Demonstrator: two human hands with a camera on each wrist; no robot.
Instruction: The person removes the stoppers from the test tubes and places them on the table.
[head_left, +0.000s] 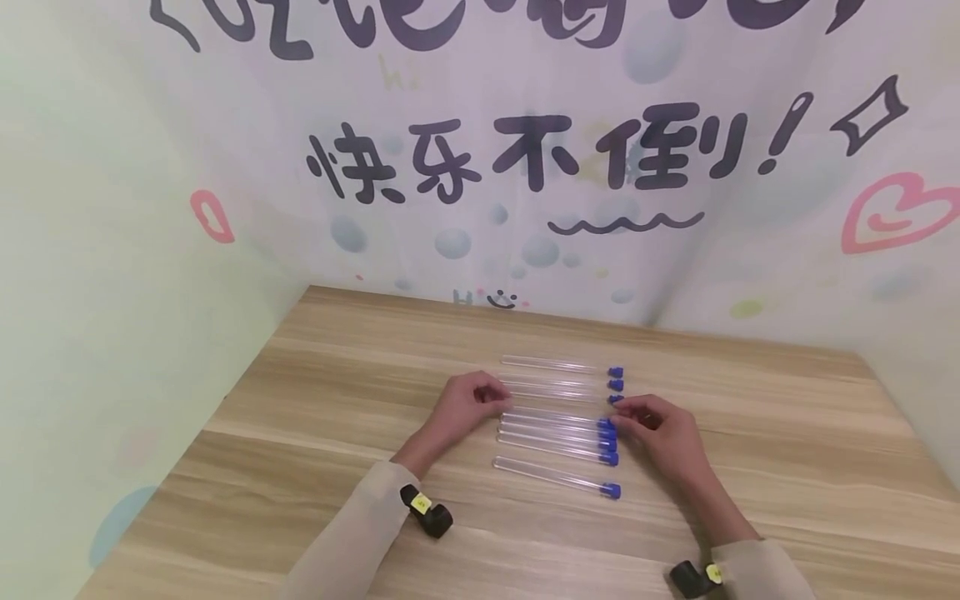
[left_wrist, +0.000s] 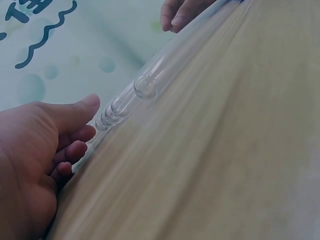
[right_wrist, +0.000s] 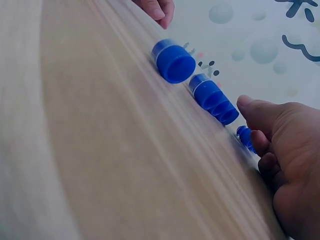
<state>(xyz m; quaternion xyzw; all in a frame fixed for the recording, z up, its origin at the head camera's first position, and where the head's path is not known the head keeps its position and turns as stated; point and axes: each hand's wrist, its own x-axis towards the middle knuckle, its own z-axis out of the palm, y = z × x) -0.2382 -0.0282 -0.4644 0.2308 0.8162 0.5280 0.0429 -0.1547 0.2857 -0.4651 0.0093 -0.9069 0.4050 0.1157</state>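
Observation:
Clear tubes (head_left: 551,476) with blue caps (head_left: 611,491) lie in a roughly parallel stack of rows, caps to the right. My left hand (head_left: 471,404) is at their rounded ends, thumb and index fingertips slightly apart; whether it touches a tube is unclear. At the cap side, my right hand (head_left: 667,433) has its index fingertip by a small cap (head_left: 616,400) and its thumb near the grouped caps. The left wrist view shows the left hand (left_wrist: 42,150) beside the tube ends (left_wrist: 145,86). In the right wrist view the right hand (right_wrist: 290,155) partly hides the farther caps (right_wrist: 244,136).
The wood-grain table (head_left: 315,367) meets a printed cloth (head_left: 420,267) behind it, with pale cloth also at the left side. One tube lies apart from the close group, nearer the front edge. Black wrist devices (head_left: 431,514) are on both sleeves.

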